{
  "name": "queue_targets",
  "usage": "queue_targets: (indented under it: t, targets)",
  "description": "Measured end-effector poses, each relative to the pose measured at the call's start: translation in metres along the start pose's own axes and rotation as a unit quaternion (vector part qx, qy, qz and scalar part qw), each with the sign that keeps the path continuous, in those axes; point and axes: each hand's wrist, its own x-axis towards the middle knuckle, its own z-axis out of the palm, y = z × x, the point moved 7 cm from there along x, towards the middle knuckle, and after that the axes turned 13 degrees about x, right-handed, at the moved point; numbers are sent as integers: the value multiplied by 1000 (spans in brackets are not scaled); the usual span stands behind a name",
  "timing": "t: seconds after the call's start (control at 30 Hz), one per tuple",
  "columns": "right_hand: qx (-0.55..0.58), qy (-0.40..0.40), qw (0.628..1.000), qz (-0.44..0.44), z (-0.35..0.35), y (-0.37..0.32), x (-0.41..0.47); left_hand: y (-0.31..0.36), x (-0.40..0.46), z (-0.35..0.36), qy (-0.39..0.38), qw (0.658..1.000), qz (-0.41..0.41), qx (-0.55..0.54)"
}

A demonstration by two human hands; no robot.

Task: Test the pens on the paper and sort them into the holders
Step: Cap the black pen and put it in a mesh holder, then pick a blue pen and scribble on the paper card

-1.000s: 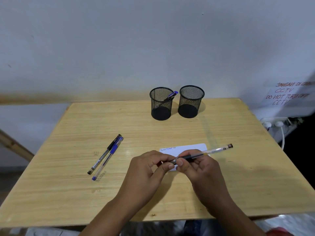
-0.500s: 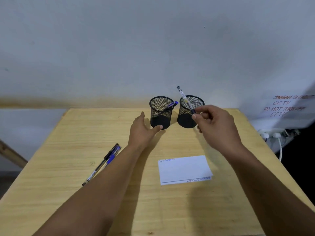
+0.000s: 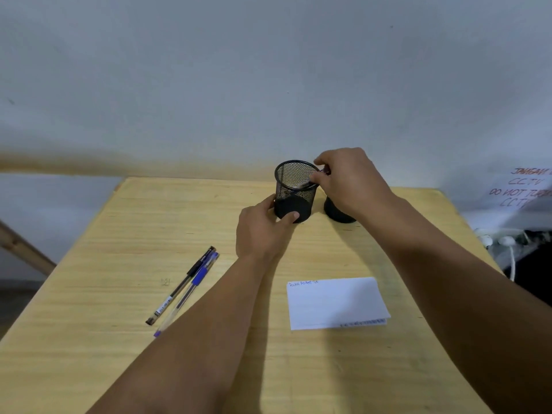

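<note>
— What is seen at the centre of the frame?

— A black mesh pen holder (image 3: 294,191) is stood upright on the wooden table (image 3: 98,294), just above centre. Its base is clasped by the left hand (image 3: 261,231), thumb on the front wall and fingers wrapped round the left side.

— And the right hand?

— The right hand (image 3: 348,182) is placed over the holder's right rim, fingers curled and pinched. A pen (image 3: 304,184) is seen slanted inside the mesh with its upper end at those fingertips; whether it is gripped or only touched cannot be told, since the fingers hide the contact. A small dark-blue tip also shows at the knuckles, possibly the end of another pen, though it is too blurred to be sure.

— Is the second holder shown?

— Only its dark base (image 3: 339,213) is seen, to the right of the first, the rest being covered by the right hand and wrist.

— Where are the other pens?

— Two are laid side by side, touching, on the left of the table: a black pen (image 3: 182,285) and, just to its right, a blue pen (image 3: 188,294), both slanted from lower left to upper right.

— And the paper?

— A white sheet of paper (image 3: 336,303) is laid flat at lower right of centre, between the two forearms, with a short line of scribbles along its upper left edge and printed marks at its lower right edge.
</note>
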Motion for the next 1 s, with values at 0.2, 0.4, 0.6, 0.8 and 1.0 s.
queue_targets:
  t: [0.2,0.4,0.6,0.8,1.0]
  targets:
    - [52,60,996,-31,-8,2,-25,-6,3,2,-29,1000,12,-2]
    - [118,100,987,-51,-5,-2,-59,-24,-16,-24,-83,996,27,1]
    - [140,-52,989,-4,68,-16,-80,-53,-92,-107,-29,993,92,75]
    - [124,-171,977,16,144,-53,-96,-93,-133,-150,-33,975,88,201]
    - [73,-223,971,56,183,-69,-98,-107,-138,-149,-21,956,104,273]
